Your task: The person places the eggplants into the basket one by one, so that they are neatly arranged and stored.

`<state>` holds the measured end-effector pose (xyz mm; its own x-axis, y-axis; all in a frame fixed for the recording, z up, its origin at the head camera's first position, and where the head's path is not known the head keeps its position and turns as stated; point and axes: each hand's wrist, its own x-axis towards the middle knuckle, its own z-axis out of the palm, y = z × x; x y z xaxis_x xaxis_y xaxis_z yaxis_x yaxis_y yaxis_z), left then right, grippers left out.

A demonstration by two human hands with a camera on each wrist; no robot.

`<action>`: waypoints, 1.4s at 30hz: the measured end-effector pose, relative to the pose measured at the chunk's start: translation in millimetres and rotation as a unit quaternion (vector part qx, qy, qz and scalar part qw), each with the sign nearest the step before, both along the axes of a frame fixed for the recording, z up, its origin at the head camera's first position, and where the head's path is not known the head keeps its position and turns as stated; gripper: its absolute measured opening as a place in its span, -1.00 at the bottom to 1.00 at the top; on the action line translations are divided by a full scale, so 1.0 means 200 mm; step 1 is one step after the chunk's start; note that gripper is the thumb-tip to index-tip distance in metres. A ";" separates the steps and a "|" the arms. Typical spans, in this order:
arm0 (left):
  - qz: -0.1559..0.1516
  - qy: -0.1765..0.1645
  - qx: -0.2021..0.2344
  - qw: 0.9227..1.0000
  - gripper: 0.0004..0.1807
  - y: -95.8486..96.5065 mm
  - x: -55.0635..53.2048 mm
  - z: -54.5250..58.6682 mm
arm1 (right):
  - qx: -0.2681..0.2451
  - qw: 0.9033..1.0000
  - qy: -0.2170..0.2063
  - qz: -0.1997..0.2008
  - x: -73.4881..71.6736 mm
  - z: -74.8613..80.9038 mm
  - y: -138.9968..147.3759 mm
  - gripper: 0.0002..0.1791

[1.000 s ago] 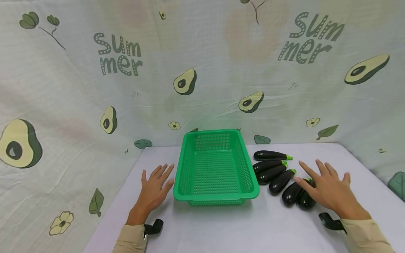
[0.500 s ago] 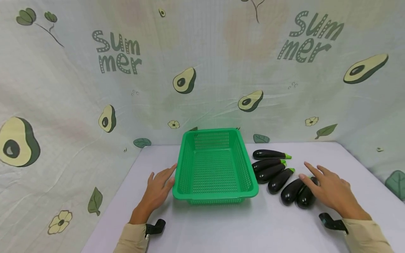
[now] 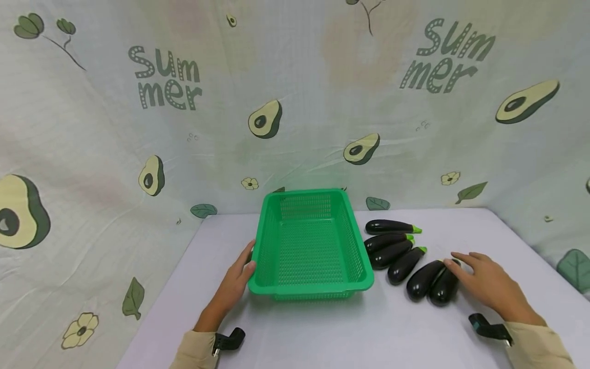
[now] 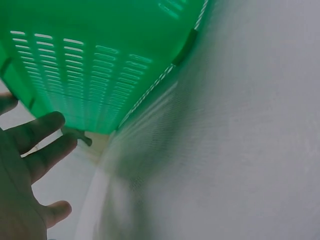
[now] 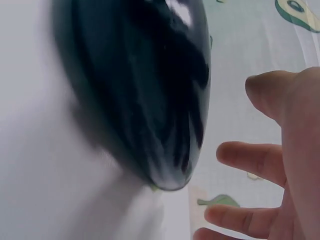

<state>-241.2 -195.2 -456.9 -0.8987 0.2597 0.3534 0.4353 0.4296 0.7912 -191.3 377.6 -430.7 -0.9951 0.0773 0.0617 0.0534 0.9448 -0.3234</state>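
A green plastic basket (image 3: 311, 290) with slotted walls stands on the table. My left hand (image 3: 232, 287) is at its left side, fingertips near or at the rim; contact is unclear. In the left wrist view the fingers of that hand (image 4: 37, 160) are fairly straight and spread beside the basket wall (image 4: 85, 65). My right hand (image 3: 490, 287) hovers at the stem end of the rightmost eggplant (image 3: 443, 290), hiding its stem. Seen from the right wrist, the hand (image 5: 300, 165) has its fingers and thumb spread, apart from the dark glossy eggplant (image 5: 145, 90).
Another eggplant (image 3: 421, 283) lies against the rightmost one. Several more, including a back one (image 3: 389, 226) and a middle one (image 3: 404, 266), lie right of the basket. A printed cloth (image 3: 304, 61) hangs behind the white table (image 3: 322, 338).
My left hand has moved right and up to the basket's side. The right hand has lowered toward the rightmost eggplant, its fingers less spread. The view has shifted slightly.
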 end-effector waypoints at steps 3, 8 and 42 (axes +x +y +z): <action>0.001 -0.019 0.012 1.000 -0.38 0.00 0.02 -0.01 | -0.004 1.000 -0.017 -0.005 0.00 -0.01 0.02 -0.11; -0.010 -0.046 0.039 0.998 -0.37 0.01 0.02 -0.02 | -0.004 1.000 -0.024 -0.008 0.00 -0.03 0.02 -0.13; -0.051 -0.068 0.077 0.993 -0.39 0.02 -0.03 -0.05 | -0.016 1.000 -0.020 -0.006 -0.03 -0.04 -0.06 -0.13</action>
<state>-246.8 -191.2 -466.5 -0.9128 0.3038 0.2730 0.3548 0.2589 0.8984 -196.4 365.1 -439.5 -0.9957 0.0909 0.0199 0.0782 0.9333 -0.3506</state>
